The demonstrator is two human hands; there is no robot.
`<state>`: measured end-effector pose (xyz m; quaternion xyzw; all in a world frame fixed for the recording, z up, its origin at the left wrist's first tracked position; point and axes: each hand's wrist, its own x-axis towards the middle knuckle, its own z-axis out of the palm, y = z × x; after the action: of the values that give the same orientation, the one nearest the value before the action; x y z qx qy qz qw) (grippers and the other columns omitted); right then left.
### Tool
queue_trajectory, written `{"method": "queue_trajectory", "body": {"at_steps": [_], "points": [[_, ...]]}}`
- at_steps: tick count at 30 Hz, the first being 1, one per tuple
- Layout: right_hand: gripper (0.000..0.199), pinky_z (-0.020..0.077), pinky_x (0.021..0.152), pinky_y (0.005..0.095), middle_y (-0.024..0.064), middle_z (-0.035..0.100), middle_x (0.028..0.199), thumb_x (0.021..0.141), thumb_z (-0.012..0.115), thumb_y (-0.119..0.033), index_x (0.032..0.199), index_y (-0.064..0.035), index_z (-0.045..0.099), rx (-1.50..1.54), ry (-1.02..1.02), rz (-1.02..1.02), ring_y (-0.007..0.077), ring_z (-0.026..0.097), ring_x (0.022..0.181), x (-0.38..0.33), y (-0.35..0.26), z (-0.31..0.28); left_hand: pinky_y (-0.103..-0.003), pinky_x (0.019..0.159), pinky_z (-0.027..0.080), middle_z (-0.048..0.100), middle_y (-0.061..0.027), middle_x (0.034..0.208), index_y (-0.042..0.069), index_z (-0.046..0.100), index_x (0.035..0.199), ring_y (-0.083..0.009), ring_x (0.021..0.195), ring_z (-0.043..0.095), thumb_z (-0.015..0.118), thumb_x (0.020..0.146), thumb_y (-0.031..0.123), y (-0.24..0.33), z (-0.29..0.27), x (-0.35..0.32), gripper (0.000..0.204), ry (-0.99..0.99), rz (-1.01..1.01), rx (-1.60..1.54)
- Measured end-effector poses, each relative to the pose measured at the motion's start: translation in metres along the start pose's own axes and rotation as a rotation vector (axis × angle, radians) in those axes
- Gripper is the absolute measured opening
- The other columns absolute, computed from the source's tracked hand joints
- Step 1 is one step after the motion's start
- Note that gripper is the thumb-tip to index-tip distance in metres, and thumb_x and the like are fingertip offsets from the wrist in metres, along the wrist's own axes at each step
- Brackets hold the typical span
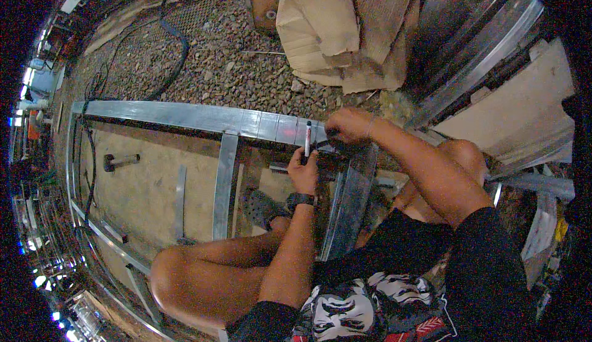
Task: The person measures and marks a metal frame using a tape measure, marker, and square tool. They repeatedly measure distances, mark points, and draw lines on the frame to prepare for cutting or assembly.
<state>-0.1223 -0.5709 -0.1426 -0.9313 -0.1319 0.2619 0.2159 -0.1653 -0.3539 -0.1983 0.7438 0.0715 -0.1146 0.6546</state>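
Observation:
My left hand (303, 170) is closed around a white marker pen (308, 135), which stands with its dark end pointing away from me against the side of a silver metal beam (203, 114). Several thin dark lines cross the beam's top to the left of the pen. At the beam's right end my right hand (349, 126) is curled, knuckles up, over a dark object whose kind I cannot make out. The fingertips of that hand are hidden. A dark watch is on my left wrist.
A metal crosspiece (226, 185) joins the beam on the left. A hammer (121, 161) lies on the floor sheet inside the frame. Gravel (216, 74) and flattened cardboard (324, 21) lie beyond. A black cable (183, 45) runs across the beam's left end. More metal profiles (353, 200) lie beneath my hands.

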Motion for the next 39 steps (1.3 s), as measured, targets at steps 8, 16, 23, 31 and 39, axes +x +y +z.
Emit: {"method": "queue_trajectory", "body": {"at_steps": [8,16,23,31,39], "points": [[0.03,0.0535,0.082,0.0484,0.0176,0.066,0.097,0.073,0.074,-0.016,0.101,-0.0074,0.067,0.013,0.029,-0.096,0.0406,0.065,0.095,0.006,0.001,-0.006,-0.031,0.074,0.047,0.065,-0.0047,0.083,-0.001,0.066,0.096,-0.0156,0.077,0.056,0.078,0.081,0.015,-0.01,0.0,0.006,0.025,0.048,0.057,0.07],[0.033,0.054,0.083,0.0448,0.0169,0.069,0.099,0.073,0.072,-0.012,0.105,-0.008,0.068,0.152,0.074,-0.084,0.0362,0.067,0.095,0.004,-0.002,-0.008,-0.027,0.068,0.046,0.062,-0.0008,0.084,0.001,0.065,0.096,-0.011,0.074,0.054,0.078,0.081,0.011,0.002,-0.001,0.004,0.022,0.058,0.029,0.043],[0.034,0.0547,0.081,0.0403,0.0158,0.073,0.098,0.072,0.073,-0.016,0.104,-0.0043,0.07,0.25,0.055,0.157,0.0306,0.07,0.091,-0.002,0.024,-0.02,-0.028,0.062,0.046,0.061,0.0002,0.082,0.006,0.061,0.098,-0.0097,0.068,0.053,0.077,0.085,0.012,0.001,-0.002,0.008,0.021,0.009,-0.308,-0.185],[0.029,0.0539,0.081,0.0384,0.0115,0.074,0.093,0.076,0.078,-0.023,0.099,-0.0061,0.074,0.4,0.043,0.132,0.0246,0.07,0.087,-0.001,0.036,-0.016,-0.021,0.04,0.037,0.056,0.0025,0.073,0.014,0.055,0.096,-0.0097,0.056,0.053,0.073,0.089,0.019,0.01,0.006,0.001,0.02,-0.088,-0.64,-0.497],[0.027,0.0533,0.08,0.0379,0.0099,0.075,0.092,0.078,0.077,-0.023,0.098,-0.0058,0.074,0.496,-0.017,0.109,0.023,0.069,0.084,0.014,0.036,-0.004,-0.022,0.039,0.037,0.054,0.0021,0.07,0.013,0.056,0.093,-0.0104,0.056,0.053,0.072,0.09,0.022,-0.019,0.0,0.007,0.019,-0.114,-0.648,-0.832]]}}
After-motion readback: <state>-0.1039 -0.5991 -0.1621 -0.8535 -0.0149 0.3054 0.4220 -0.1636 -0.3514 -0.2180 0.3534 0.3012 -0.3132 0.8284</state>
